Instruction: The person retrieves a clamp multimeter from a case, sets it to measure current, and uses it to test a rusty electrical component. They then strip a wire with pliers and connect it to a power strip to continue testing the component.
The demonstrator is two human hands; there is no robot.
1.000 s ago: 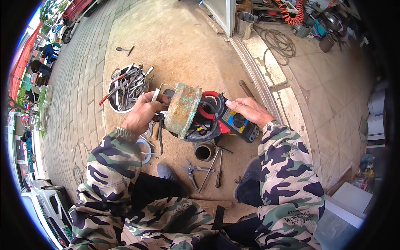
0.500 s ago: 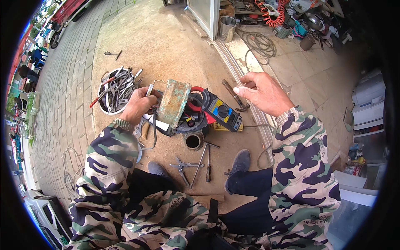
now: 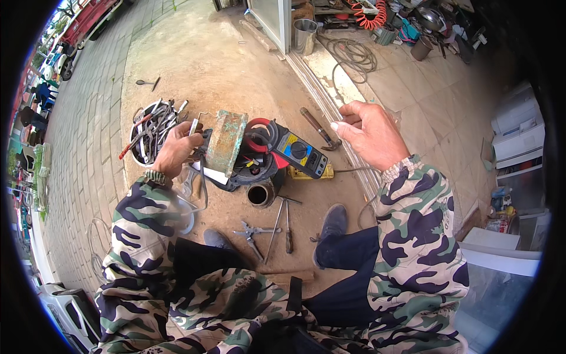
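- Hands: two. The left hand (image 3: 175, 148), at about ten o'clock from the motor body, has thumb and fingers pinched on the lower end of a slim pale strip (image 3: 194, 125); whether it grips more, I cannot tell. The right hand (image 3: 372, 133), at two o'clock, hangs loosely open, thumb apart from half-curled fingers.
- Motor body (image 3: 250, 175): one, dark and rounded, on the ground, coloured wires showing in its opening.
- Pipe mouth (image 3: 259, 194): one, round and brown, just beside the body at six o'clock.
- Clamp meter (image 3: 299, 151): one, at two o'clock.
- Yellow box (image 3: 312, 173): one, at three o'clock, partly under the meter.
- Hammer (image 3: 312, 120): one, at two o'clock, beyond the meter.
- Tool bucket (image 3: 136, 149): one, at ten o'clock, its crowded tools too jumbled to count.
- Screwdriver (image 3: 289, 241): one, at five o'clock, beside one thin rod (image 3: 273, 236).
- Shoes (image 3: 335, 220): two, grey, at four and seven o'clock.
- Metal shell (image 3: 227, 146): one, at eleven o'clock, tilted, broad and curved, rust-brown with crusty green patches.
- The meter looks dark grey, with blue and yellow panels, a round dial and red jaws; whether these encircle a wire, I cannot tell.
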